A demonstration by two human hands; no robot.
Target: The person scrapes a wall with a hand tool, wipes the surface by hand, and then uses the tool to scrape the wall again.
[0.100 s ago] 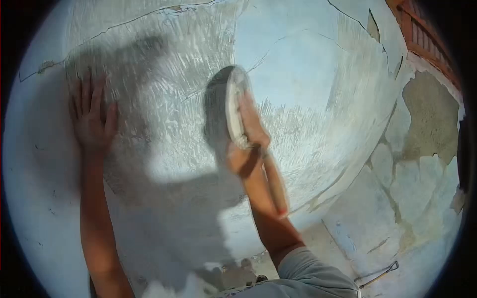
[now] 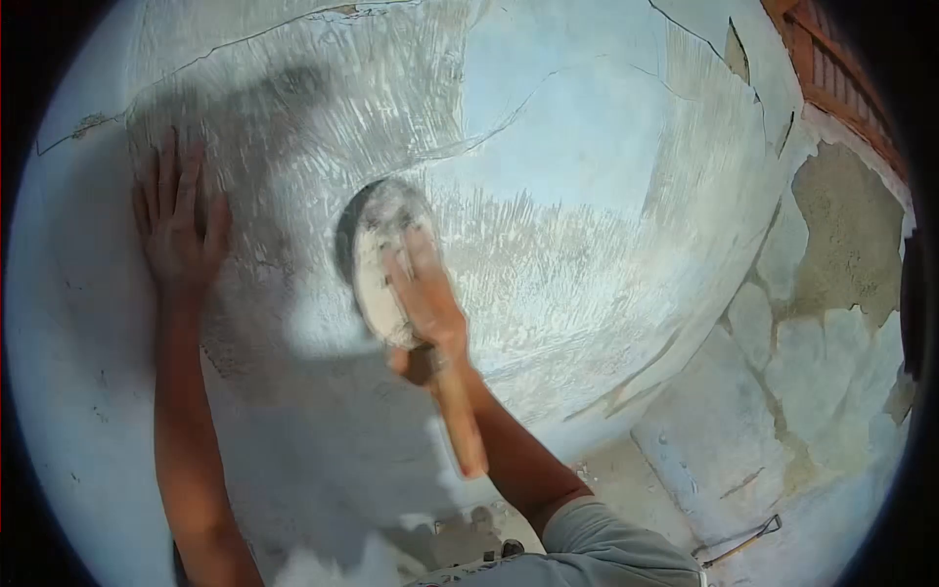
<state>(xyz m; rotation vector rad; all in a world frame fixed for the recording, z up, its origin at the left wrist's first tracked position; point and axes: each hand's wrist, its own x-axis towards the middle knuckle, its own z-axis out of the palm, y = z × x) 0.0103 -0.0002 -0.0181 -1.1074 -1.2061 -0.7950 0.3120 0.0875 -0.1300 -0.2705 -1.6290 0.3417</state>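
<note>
My left hand (image 2: 181,225) lies flat against the plastered wall (image 2: 558,127), fingers pointing up and thumb apart. A wooden-handled tool with a broad oval blade (image 2: 377,284) is in my right hand (image 2: 425,303). The fingers lie along the pale, dusty blade face while the thumb side wraps the neck, and the wooden handle (image 2: 458,421) sticks out below toward me. The blade is over the scored, scratched area of the wall, casting a shadow on its left edge.
A smooth bluish patch and a long crack (image 2: 225,47) run across the upper wall. At right, grey render shows through peeled paint (image 2: 846,235), near a brown slatted frame (image 2: 846,73). Lower right lies a wooden-handled tool with a D-grip (image 2: 748,543).
My right hand has swept the tool left and down, and its blade has turned from edge-on to show its broad face. My left hand has stayed in place.
</note>
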